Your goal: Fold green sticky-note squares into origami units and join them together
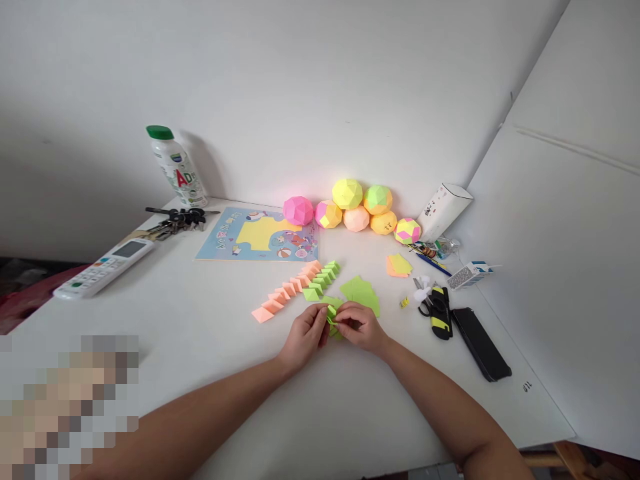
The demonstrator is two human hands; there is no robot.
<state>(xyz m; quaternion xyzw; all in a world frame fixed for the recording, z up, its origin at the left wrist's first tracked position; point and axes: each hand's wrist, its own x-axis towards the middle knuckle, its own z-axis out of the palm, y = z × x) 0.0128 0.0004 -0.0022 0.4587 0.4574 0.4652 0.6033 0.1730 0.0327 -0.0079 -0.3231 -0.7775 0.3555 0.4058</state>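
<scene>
- The left hand and the right hand meet over the white surface, and between them sits a small folded green paper piece.
- The fingers of both hands are closed in a pinch on that piece, the left from its left side, the right from its right and top; neither hand is plainly nearer, as each touches it.
- The piece is too crumpled and covered to give a sure long axis; what shows runs roughly away from the person, toward the stack of green sheets.
- That stack is the landmark: the held piece lies just on its near-left side, almost touching its front edge.
- Left of the stack, a row of folded units, orange in the nearer line and green in the farther, runs slantwise from near-left to far-right, ending just beside the stack.
- Right of the stack lie black-and-yellow scissors and a dark phone, near but apart from the right wrist.
- Beyond the stack, a cluster of paper balls sits against the wall, well apart.
- Open room lies on the near and left sides of the stack; the near edge of the surface is under the forearms.
</scene>
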